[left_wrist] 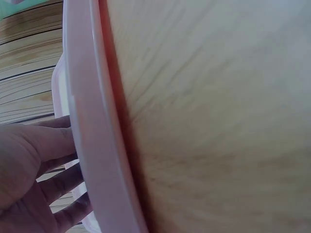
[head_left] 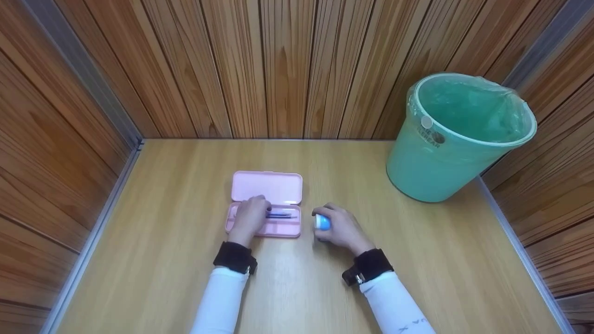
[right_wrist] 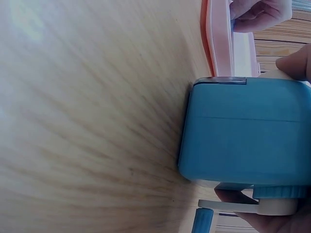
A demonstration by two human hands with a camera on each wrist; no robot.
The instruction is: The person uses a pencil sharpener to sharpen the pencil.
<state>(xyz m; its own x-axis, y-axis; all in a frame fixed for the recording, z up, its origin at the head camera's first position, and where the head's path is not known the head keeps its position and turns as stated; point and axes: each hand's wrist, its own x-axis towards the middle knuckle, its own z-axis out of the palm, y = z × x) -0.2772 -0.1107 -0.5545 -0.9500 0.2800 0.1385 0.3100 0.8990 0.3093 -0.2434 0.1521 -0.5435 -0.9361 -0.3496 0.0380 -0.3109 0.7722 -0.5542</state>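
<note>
A pink pencil case [head_left: 267, 188] lies with its lid raised at the back. Dark slim pencils [head_left: 280, 215] rest in its rear compartment. My left hand [head_left: 252, 215] reaches over the case's left half, fingers bent down into it; in the left wrist view the case's front wall [left_wrist: 97, 116] hides the fingertips, so I cannot tell whether they pinch a pencil. To the right of the case, my right hand [head_left: 342, 227] grips a blue pencil sharpener [right_wrist: 248, 131] with thumb and fingers on opposite sides. Its pale crank arm [right_wrist: 228, 206] ends in a blue knob [right_wrist: 202, 221].
A green waste bin [head_left: 427, 171] with a clear liner stands at the back right of the wooden table [head_left: 162, 232]. Wood-panelled walls [head_left: 283, 69] rise behind and on both sides. Each wrist wears a black band [head_left: 234, 256].
</note>
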